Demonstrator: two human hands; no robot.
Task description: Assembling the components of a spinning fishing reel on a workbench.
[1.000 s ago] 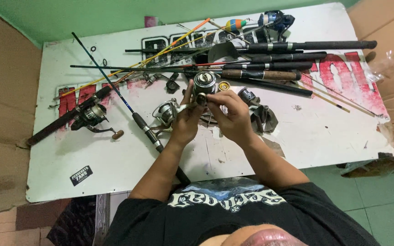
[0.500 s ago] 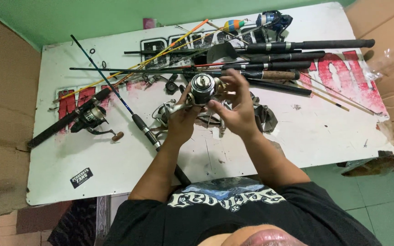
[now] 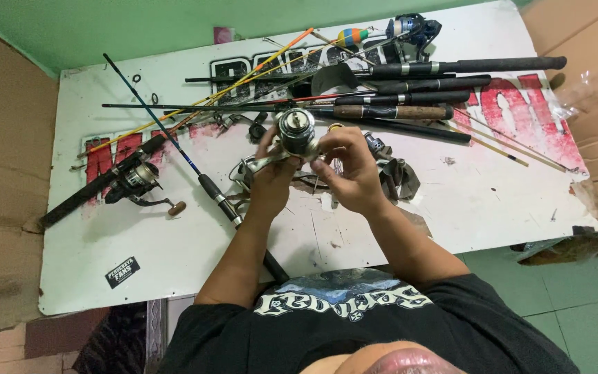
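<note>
Both hands, left hand [image 3: 271,181] and right hand [image 3: 349,173], are clamped on a fishing reel [image 3: 295,133] above the surface [image 3: 174,256]; it looks hard, weighty, best held by its body.

I see spinning reel [image 3: 296,131] above table [image 3: 174,263] centre; rod bundle [image 3: 410,90] behind; rod with reel [image 3: 129,181] left.

A small black sticker [image 3: 122,271] with white print lies on the white signboard's [image 3: 493,201] near-left corner
</note>
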